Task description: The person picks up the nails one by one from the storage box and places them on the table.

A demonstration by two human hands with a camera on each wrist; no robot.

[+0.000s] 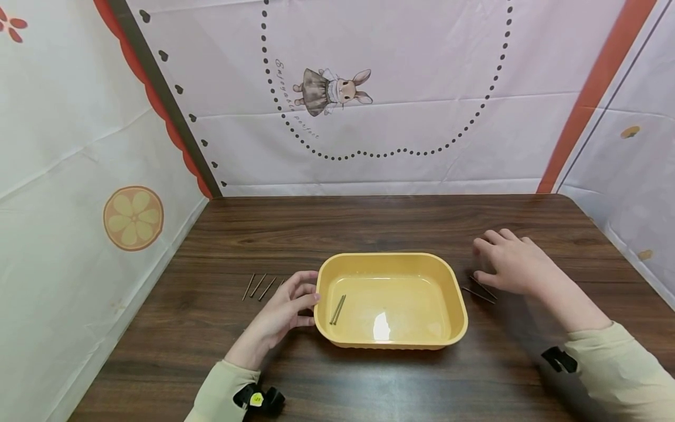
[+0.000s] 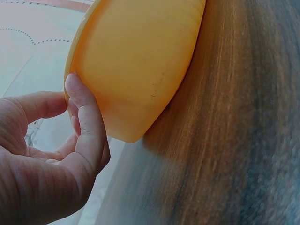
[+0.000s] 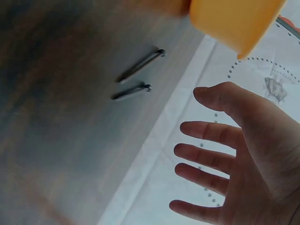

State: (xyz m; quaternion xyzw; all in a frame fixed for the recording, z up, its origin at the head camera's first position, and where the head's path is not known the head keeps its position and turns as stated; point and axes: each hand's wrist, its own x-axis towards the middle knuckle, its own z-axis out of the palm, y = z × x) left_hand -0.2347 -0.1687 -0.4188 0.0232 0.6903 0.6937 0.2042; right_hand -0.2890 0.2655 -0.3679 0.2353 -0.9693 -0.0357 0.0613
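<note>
My left hand [image 1: 282, 310] holds the left rim of a yellow plastic basin [image 1: 406, 302], its fingertips at the wall as the left wrist view also shows. Two thin metal nails [image 1: 338, 310] lie side by side inside the basin, toward its left end. To the right of the basin, two more nails [image 1: 479, 295] rest on the wooden table. Over them hovers my right hand [image 1: 514, 264], with fingers spread and nothing held. In the right wrist view both nails [image 3: 140, 65] appear below the fingers, apart from them.
Several nails [image 1: 258, 285] lie in a slanted row on the table left of the basin, one partly hidden by the left hand. The dark wooden table [image 1: 369, 225] meets a printed cloth [image 1: 422, 117] with a rabbit figure at the back. White cloth also hangs at both sides.
</note>
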